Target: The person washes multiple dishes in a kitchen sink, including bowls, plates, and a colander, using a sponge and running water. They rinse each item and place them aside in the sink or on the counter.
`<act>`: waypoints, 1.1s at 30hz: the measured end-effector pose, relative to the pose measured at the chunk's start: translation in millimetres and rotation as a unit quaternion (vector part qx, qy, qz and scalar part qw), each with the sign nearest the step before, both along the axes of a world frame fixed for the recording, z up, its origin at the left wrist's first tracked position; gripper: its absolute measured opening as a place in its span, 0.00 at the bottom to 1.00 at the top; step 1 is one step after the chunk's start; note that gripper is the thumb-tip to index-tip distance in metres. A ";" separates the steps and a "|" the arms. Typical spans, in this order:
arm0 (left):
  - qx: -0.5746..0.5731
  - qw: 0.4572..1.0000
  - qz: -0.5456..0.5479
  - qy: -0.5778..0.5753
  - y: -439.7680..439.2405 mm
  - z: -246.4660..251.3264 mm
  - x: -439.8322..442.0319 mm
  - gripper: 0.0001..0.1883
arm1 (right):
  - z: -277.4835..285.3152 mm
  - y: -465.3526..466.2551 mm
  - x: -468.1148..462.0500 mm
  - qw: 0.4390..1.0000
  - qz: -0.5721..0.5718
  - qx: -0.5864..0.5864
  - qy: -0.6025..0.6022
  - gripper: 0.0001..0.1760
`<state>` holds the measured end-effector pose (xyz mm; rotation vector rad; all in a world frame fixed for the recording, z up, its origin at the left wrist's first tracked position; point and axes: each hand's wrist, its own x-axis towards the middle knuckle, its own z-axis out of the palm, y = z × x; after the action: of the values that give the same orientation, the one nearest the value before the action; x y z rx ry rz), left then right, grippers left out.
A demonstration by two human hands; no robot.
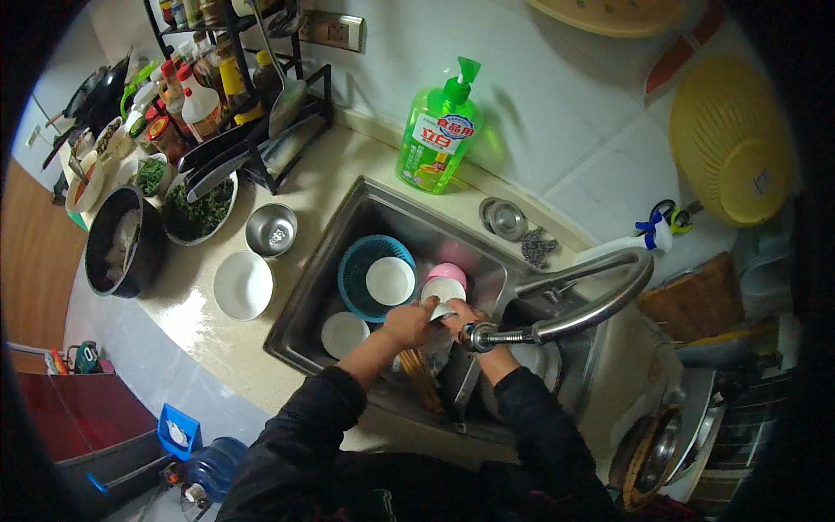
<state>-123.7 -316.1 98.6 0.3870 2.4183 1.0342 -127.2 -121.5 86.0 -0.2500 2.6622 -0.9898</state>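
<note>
Over the stainless steel sink (438, 207), my left hand (408, 325) and my right hand (464, 316) hold a small white dish (442, 312) between them. Fingers hide much of it, so its exact shape cannot be told. Just beyond it are a white bowl (445, 288) and a pink bowl (449, 272). A blue plastic basket (347, 277) with another white bowl (390, 280) inside stands to the left. Another white bowl (344, 335) lies near the sink's left side. A bundle of wooden chopsticks (421, 380) leans below my hands.
The curved metal faucet (597, 313) reaches close to my right wrist. A green dish soap pump bottle (438, 134) stands behind the sink. On the left counter are a steel bowl (271, 230), a white bowl (242, 286), a dark pot (98, 245) and a black condiment rack (238, 59).
</note>
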 end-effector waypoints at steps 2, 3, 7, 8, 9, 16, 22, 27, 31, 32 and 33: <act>0.106 0.987 0.116 0.013 3.7 -6.6 9.8 0.33 | -7.6 -8.5 5.3 0.985 -0.007 -0.170 0.020 0.15; 0.179 0.967 0.177 0.044 8.4 -9.6 16.7 0.34 | -17.8 -19.2 12.8 0.973 -0.095 -0.205 0.044 0.16; 0.293 0.882 0.353 0.106 30.3 -13.6 27.7 0.35 | -59.8 -57.1 27.5 0.810 -0.392 -0.429 -0.078 0.15; 0.294 0.889 0.337 0.095 29.7 -12.6 25.7 0.34 | -63.2 -57.4 29.5 0.868 -0.353 -0.348 -0.011 0.14; 0.294 0.893 0.331 0.085 25.6 -10.6 23.3 0.34 | -63.4 -56.8 28.2 0.907 -0.300 -0.292 0.043 0.15; 0.016 1.000 0.012 -0.024 0.2 8.5 -1.1 0.33 | 12.6 2.1 0.6 0.996 0.047 0.046 0.067 0.22; -0.076 0.930 0.073 0.351 24.6 3.2 40.9 0.24 | -2.2 23.6 -5.9 0.968 0.159 0.107 0.164 0.18; -0.063 0.922 -0.032 0.381 29.2 -14.1 52.1 0.13 | -45.5 48.0 -7.7 0.943 0.219 -0.071 0.239 0.17; 0.020 0.990 0.026 0.139 27.0 -22.0 35.0 0.11 | -41.8 27.6 7.3 0.875 -0.210 -0.421 -0.113 0.20; 0.079 0.979 0.047 0.181 25.2 -22.5 31.3 0.12 | -34.1 18.9 12.8 0.826 -0.228 -0.508 -0.089 0.21; 0.123 0.983 0.097 0.099 23.1 -22.7 29.9 0.12 | -24.9 9.8 16.2 0.774 -0.228 -0.588 -0.062 0.21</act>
<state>-93.9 -292.9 75.9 0.3570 2.5475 1.4507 -111.1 -111.7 61.0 0.2431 1.6050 -2.5967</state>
